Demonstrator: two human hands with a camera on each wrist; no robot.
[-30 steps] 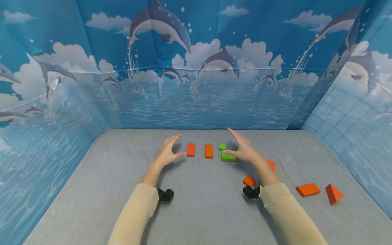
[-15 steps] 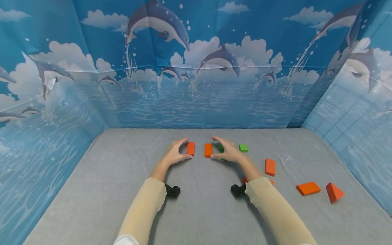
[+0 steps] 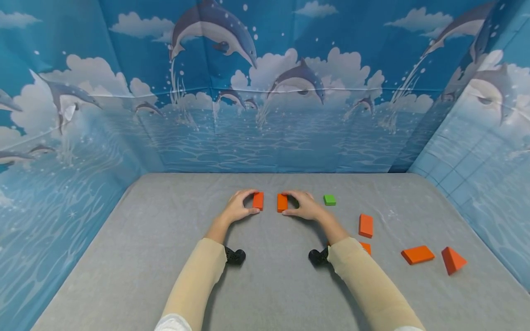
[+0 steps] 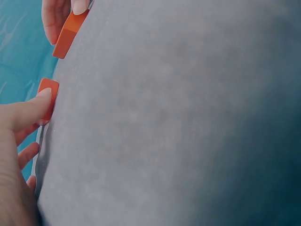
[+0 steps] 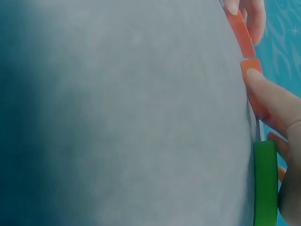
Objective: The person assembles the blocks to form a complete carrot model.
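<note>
My left hand (image 3: 236, 207) pinches a red-orange rectangular block (image 3: 258, 201) between thumb and fingers near the back of the table. Opposite it, my right hand (image 3: 305, 206) grips an orange rectangular block (image 3: 282, 203) by its near and far ends. A narrow gap separates the two blocks, which stand side by side in the head view. The right wrist view shows the right thumb on its block and a green block (image 5: 265, 183) beside the palm; in the head view the hand hides that green block.
A small green block (image 3: 329, 200) lies right of the right hand. Further right are an orange block (image 3: 366, 225), another flat orange block (image 3: 417, 254) and an orange triangular block (image 3: 453, 260). The right sleeve partly covers more orange (image 3: 366, 248). A dolphin-print curtain (image 3: 265, 138) surrounds the grey table.
Both hands have moved inward and closed on the two orange blocks. The right hand has passed leftward over the green blocks, uncovering the small one. The blocks have hardly moved.
</note>
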